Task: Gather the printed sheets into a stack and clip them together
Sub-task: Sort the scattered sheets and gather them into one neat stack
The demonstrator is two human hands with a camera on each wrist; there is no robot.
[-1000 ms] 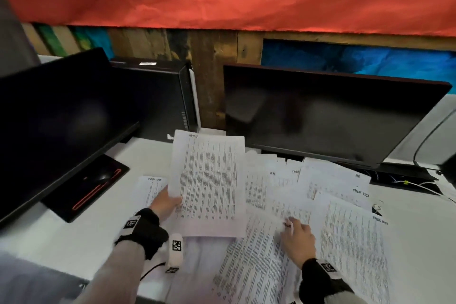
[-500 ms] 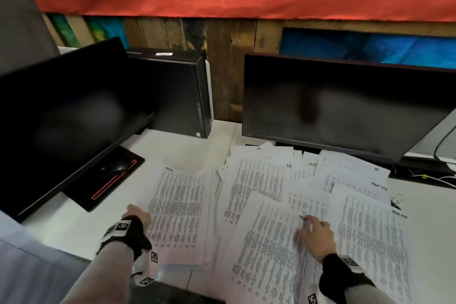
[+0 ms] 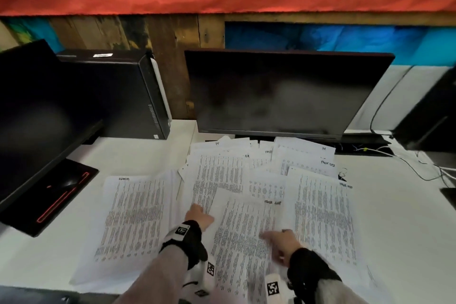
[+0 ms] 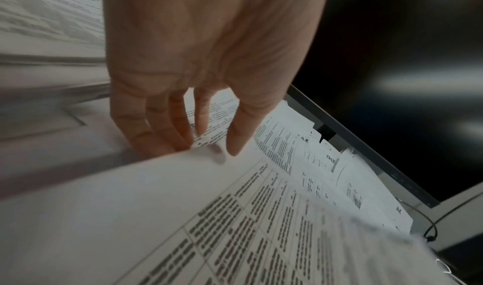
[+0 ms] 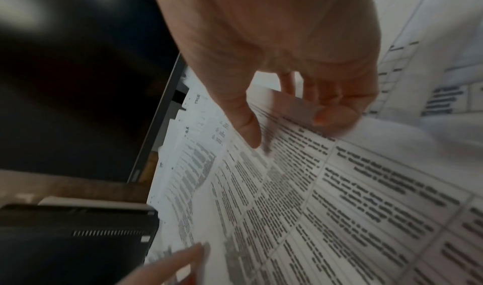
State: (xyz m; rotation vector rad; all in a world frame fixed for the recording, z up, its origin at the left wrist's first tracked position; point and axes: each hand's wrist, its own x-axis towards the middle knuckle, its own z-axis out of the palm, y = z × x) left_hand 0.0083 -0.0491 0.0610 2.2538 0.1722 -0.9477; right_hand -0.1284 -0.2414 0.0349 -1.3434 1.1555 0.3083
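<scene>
Printed sheets [image 3: 320, 217] lie fanned over the white desk [image 3: 399, 217] in front of the right monitor. A neater pile topped by a sheet marked ADMIN [image 3: 133, 217] lies at the left. The middle sheet [image 3: 241, 234] is slightly raised between both hands. My left hand [image 3: 201, 211] is at its left edge; in the left wrist view its fingers [image 4: 167, 142] slip under the edge with the thumb above. My right hand [image 3: 274, 237] takes the right edge, thumb [image 5: 251, 132] on top and fingers [image 5: 332, 113] curled beneath. No clip is in view.
Two dark monitors [image 3: 283, 91] [image 3: 37, 118] and a black computer tower [image 3: 123, 96] stand along the back and left. A black monitor base [image 3: 56, 200] sits at the left. Cables [image 3: 419, 168] trail at the back right.
My left hand laid its sheet on the left pile, let go and moved right to the middle sheet's left edge. My right hand shifted from resting on the sheets to gripping that sheet's right edge.
</scene>
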